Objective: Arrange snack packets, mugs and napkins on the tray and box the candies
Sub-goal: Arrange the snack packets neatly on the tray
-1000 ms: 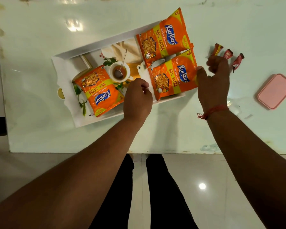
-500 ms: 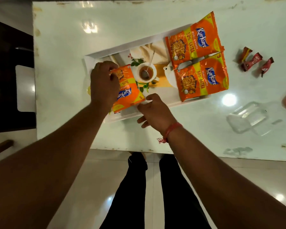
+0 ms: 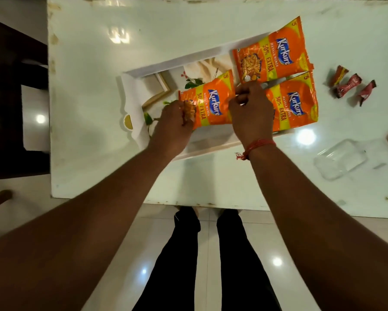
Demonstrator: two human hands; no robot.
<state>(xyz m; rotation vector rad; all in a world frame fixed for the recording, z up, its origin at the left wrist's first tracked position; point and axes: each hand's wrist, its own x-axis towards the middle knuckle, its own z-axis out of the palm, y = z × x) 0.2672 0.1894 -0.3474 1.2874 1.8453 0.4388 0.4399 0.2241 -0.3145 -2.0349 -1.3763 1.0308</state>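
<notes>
So far three snack packets [image 3: 276, 55] lay on the tray [image 3: 132, 95], both hands [image 3: 175, 124] gripping one, while the candies [image 3: 350, 86] sat unboxed.

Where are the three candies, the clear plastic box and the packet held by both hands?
candies [image 3: 350, 86]: head view, on the middle wrapper.
clear plastic box [image 3: 341, 159]: head view, on its transparent centre.
held packet [image 3: 213, 103]: head view, on its blue logo.

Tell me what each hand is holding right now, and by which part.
Both hands hold the same orange snack packet over the tray. The left hand grips its lower left end; the right hand pinches its right edge.
</notes>
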